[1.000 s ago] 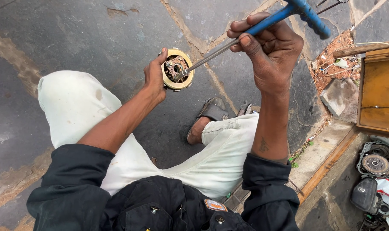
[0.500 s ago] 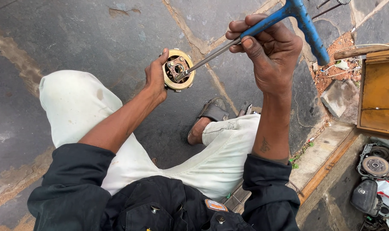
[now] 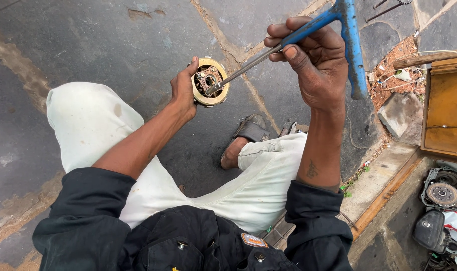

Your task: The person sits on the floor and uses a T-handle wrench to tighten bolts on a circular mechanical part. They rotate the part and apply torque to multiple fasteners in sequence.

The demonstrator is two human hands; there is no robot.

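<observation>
Right hand (image 3: 319, 65) raised, gripping wrench (image 3: 309, 31)

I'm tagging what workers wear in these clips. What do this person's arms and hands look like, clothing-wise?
Both hands are bare, no gloves: left hand, right hand. Dark navy sleeves are pushed up to about the elbows, left sleeve and right sleeve, leaving the forearms uncovered. The right forearm carries a small dark tattoo. No watch, rings or bands are visible.

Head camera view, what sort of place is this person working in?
Probably an outdoor roadside repair spot. The person sits on grey stone paving, the left hand holding a round brass-coloured metal part and the right hand a blue-handled T-shaped wrench, with engine parts nearby.
</observation>
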